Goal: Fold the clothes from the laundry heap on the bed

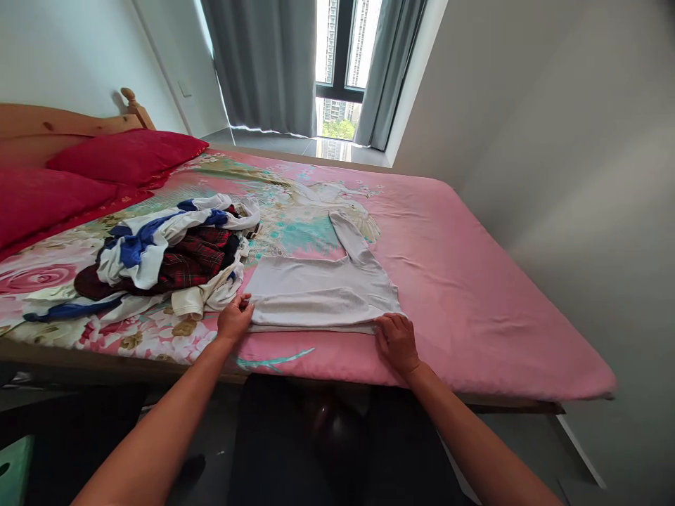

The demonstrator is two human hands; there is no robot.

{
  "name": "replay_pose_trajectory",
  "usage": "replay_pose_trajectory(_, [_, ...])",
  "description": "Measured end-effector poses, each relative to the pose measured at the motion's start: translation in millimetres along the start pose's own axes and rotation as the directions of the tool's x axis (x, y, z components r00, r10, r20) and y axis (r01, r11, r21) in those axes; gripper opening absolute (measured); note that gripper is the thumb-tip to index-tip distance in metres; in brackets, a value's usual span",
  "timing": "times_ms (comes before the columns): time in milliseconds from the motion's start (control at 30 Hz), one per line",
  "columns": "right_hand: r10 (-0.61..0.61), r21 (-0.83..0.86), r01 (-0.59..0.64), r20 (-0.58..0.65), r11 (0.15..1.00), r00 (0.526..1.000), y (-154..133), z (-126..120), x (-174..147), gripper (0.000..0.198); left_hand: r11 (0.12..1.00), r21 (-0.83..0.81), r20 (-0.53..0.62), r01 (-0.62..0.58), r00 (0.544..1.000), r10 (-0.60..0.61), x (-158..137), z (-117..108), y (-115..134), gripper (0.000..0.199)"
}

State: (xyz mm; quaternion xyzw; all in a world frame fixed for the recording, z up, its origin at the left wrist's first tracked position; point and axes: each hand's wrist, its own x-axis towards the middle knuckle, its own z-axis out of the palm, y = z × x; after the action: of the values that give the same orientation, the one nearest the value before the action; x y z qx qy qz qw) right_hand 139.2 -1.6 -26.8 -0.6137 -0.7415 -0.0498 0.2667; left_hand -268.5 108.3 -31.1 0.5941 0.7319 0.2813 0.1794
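A light grey long-sleeved shirt [316, 288] lies partly folded near the front edge of the bed, one sleeve pointing away from me toward the window. Its near side is doubled over in a long straight fold. At the left end of that fold, my left hand [235, 320] is closed, pinching the shirt's corner. My right hand [396, 342] has its fingers curled over the near right corner, closed on the fabric by the collar end. Part of each hand's fingertips is hidden.
To the left sits a heap of crumpled clothes [174, 246], white, blue and red plaid. Red pillows [131, 154] lean by the wooden headboard [58, 119]. A pink flowered sheet [464, 281] covers the bed; a wall [553, 176] borders the right. Grey curtains [264, 63] hang beyond.
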Motion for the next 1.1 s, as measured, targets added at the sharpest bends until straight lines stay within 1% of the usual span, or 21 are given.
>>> replay_pose_trajectory(67, [-0.002, -0.026, 0.0, -0.074, 1.0, 0.997, 5.4, 0.5, 8.4, 0.028, 1.0, 0.016, -0.035, -0.002, 0.999, 0.003, -1.8, 2.8, -0.4, 0.04])
replay_pose_trajectory(100, [-0.015, -0.035, 0.012, -0.081, 0.999, 0.997, 9.1, 2.0, 12.1, 0.031, 1.0, 0.018, -0.052, -0.005, 0.999, 0.006, -3.0, 4.0, -0.5, 0.04])
replay_pose_trajectory(167, [-0.031, -0.043, 0.029, -0.054, 0.999, 0.998, 18.8, 7.0, 16.2, 0.028, 1.0, 0.006, -0.073, -0.012, 0.997, 0.013, -5.3, 5.9, -0.7, 0.041])
replay_pose_trajectory(267, [0.036, -0.055, -0.038, -0.026, 0.998, 0.999, 34.9, 15.7, 12.2, 0.018, 0.999, -0.03, -0.097, -0.027, 0.995, 0.024, -8.0, 7.8, -1.3, 0.041])
replay_pose_trajectory(333, [0.079, -0.055, -0.081, -0.035, 0.995, 0.996, 41.0, 19.3, 5.9, 0.018, 0.998, -0.044, -0.115, -0.034, 0.993, 0.029, -9.4, 8.9, -1.8, 0.042])
replay_pose_trajectory(400, [0.078, -0.046, -0.081, -0.058, 0.996, 0.995, 41.0, 19.5, 0.9, 0.022, 0.998, -0.044, -0.128, -0.034, 0.991, 0.028, -10.3, 10.1, -2.5, 0.041])
replay_pose_trajectory(500, [0.042, -0.037, -0.046, -0.1, 0.998, 0.994, 34.4, 15.7, -0.7, 0.03, 0.999, -0.031, -0.127, -0.019, 0.992, 0.014, -9.2, 10.5, -3.2, 0.042])
replay_pose_trajectory(567, [0.017, -0.031, -0.02, -0.099, 0.999, 0.995, 31.1, 13.6, 0.5, 0.028, 1.0, -0.023, -0.1, 0.012, 0.995, -0.014, -5.6, 8.2, -1.3, 0.044])
replay_pose_trajectory(633, [0.005, -0.023, -0.007, -0.086, 1.0, 0.996, 30.9, 13.6, 1.1, 0.02, 0.999, -0.031, -0.057, 0.033, 0.998, -0.034, 0.7, 2.9, 4.5, 0.043])
replay_pose_trajectory(667, [0.005, -0.019, -0.007, -0.084, 1.0, 0.996, 31.8, 14.2, 0.9, 0.017, 0.999, -0.048, -0.043, 0.023, 0.999, -0.025, 4.5, -0.9, 8.9, 0.042])
replay_pose_trajectory(733, [0.007, -0.014, -0.009, -0.093, 1.0, 0.996, 34.1, 16.1, -0.8, 0.016, 0.993, -0.108, -0.047, -0.039, 0.998, 0.034, 12.1, -9.6, 19.2, 0.04])
replay_pose_trajectory(833, [-0.003, -0.004, 0.003, -0.125, 1.0, 0.992, 35.4, 17.9, -4.3, 0.017, 0.972, -0.179, -0.108, -0.15, 0.985, 0.133, 20.3, -19.9, 29.4, 0.042])
replay_pose_trajectory(900, [-0.015, 0.006, 0.016, -0.143, 1.0, 0.99, 34.7, 18.0, -6.1, 0.018, 0.974, -0.168, -0.118, -0.155, 0.984, 0.137, 22.3, -20.7, 26.5, 0.043])
replay_pose_trajectory(1033, [-0.039, 0.029, 0.044, -0.157, 0.999, 0.987, 35.1, 16.9, -9.4, 0.02, 0.994, -0.085, -0.01, -0.073, 0.997, 0.072, 18.8, -10.4, 1.4, 0.041])
replay_pose_trajectory(1067, [-0.043, 0.036, 0.05, -0.159, 0.998, 0.986, 35.5, 16.0, -10.1, 0.021, 0.996, -0.069, -0.009, -0.064, 0.998, 0.063, 16.6, -7.6, -4.6, 0.04])
replay_pose_trajectory(1100, [-0.043, 0.042, 0.05, -0.165, 0.998, 0.985, 35.5, 14.8, -10.1, 0.021, 0.996, -0.053, -0.036, -0.068, 0.997, 0.066, 13.8, -5.3, -9.0, 0.039])
